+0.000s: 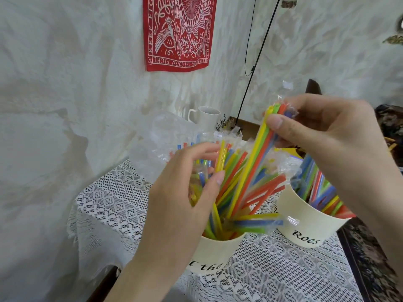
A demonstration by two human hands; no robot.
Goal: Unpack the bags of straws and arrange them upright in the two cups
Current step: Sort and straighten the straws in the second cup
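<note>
Though wrapped, bright leaning straws [246, 182]

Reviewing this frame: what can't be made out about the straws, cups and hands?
Head view only:
- Left cup: its lettering is cut off by the left hand.
- Right cup: its right side is hidden behind the right hand.
- Straw bundle: the count is unreadable through crinkled wrapping.
- Clear bags behind: contents blurred.
- White mug: inside not visible.
</note>
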